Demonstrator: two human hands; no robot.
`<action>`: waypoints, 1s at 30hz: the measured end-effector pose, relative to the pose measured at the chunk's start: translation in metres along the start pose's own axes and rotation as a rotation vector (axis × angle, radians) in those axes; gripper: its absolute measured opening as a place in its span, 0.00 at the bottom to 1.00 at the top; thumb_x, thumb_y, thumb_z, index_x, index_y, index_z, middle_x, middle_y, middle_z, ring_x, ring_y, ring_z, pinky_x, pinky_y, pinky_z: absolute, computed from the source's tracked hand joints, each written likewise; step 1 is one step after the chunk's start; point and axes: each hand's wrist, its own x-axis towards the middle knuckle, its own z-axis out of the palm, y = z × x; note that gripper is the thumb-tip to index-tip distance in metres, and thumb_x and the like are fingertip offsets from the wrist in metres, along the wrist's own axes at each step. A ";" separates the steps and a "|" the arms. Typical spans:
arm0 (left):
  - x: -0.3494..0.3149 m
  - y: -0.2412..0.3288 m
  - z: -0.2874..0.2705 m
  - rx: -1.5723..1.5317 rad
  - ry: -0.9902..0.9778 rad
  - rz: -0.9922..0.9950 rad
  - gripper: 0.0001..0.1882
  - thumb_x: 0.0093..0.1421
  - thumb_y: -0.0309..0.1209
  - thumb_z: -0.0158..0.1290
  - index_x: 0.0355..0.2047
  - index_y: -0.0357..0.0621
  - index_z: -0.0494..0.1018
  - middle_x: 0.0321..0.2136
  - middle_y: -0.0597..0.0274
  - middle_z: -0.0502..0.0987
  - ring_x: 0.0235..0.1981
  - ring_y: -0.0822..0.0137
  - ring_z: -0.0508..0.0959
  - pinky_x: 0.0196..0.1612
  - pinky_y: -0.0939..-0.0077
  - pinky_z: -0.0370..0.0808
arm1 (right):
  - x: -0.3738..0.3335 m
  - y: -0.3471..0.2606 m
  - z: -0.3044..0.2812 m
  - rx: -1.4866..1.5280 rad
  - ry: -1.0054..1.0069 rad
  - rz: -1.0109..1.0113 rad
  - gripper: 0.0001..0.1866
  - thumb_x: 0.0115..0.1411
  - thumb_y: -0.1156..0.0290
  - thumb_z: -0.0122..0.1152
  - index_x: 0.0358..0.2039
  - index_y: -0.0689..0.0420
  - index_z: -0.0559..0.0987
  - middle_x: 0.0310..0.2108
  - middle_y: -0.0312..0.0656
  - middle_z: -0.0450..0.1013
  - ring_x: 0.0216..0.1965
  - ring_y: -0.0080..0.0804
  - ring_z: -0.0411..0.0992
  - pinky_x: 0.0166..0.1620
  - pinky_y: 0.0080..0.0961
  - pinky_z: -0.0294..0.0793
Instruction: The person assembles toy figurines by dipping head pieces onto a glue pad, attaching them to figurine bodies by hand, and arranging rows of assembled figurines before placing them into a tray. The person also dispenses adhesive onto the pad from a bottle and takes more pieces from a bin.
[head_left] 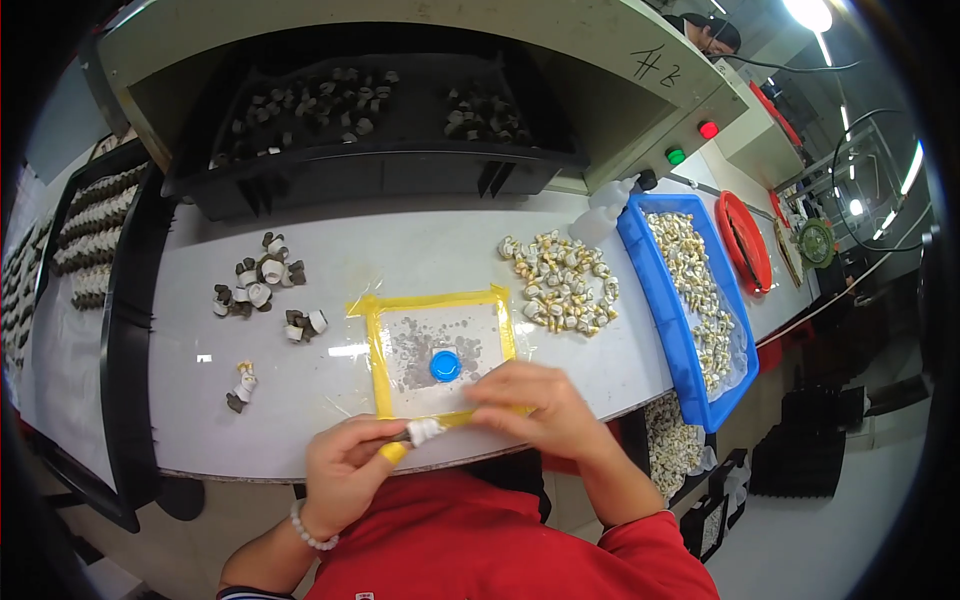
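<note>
My left hand (345, 465) is closed on a small white and dark figurine part (424, 430), held just over the table's front edge. A yellow covering (394, 452) shows at its thumb tip. To its right is my right hand (540, 405), fingers stretched toward the part and apart from it, with nothing visible in them. Beyond both hands lies a pale work pad (408, 398) framed in yellow tape, marked with grey spots. On the pad stands a small round blue cap or dish (445, 366). Several dark and white parts (258, 294) lie loose at the left.
A pile of white and gold pieces (562, 285) sits right of the pad, beside a long blue tray (690, 340) of similar ones. A white plastic bottle (598, 222) stands behind. Black trays (375, 175) occupy the back shelf and left side. A red round container (742, 243) is far right.
</note>
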 end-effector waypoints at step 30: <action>0.020 0.038 -0.070 1.265 0.389 0.479 0.23 0.42 0.19 0.59 0.42 0.37 0.72 0.40 0.49 0.68 0.40 0.51 0.70 0.42 0.62 0.70 | 0.003 0.024 -0.011 -0.526 0.209 -0.008 0.11 0.41 0.80 0.64 0.30 0.60 0.79 0.27 0.41 0.72 0.30 0.39 0.69 0.33 0.32 0.70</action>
